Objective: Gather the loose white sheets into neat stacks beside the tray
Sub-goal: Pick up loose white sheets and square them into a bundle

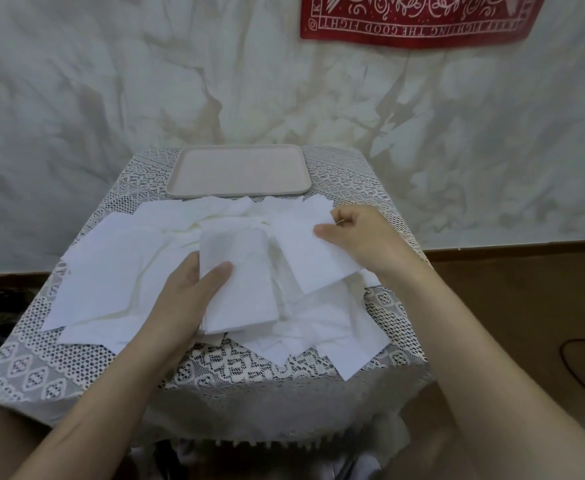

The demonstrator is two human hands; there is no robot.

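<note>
Now, mid-gather: left hand (187,289) curls round a small stack (240,289) at centre; right hand (356,237) pinches one sheet (313,261) at two o'clock. More loose sheets (111,268) sprawl toward nine, tray (239,194) at twelve. Next, I'd say, square that sheet onto the stack.

Thin matt white paper sheets (111,271), softly creased, open-weave lace cloth (59,368) over the worktop, smooth matt beige tray (239,171) at 12 o'clock, looks like plastic, wrinkled pale fabric backdrop (111,98), red printed cloth (415,19) at 1 o'clock
</note>
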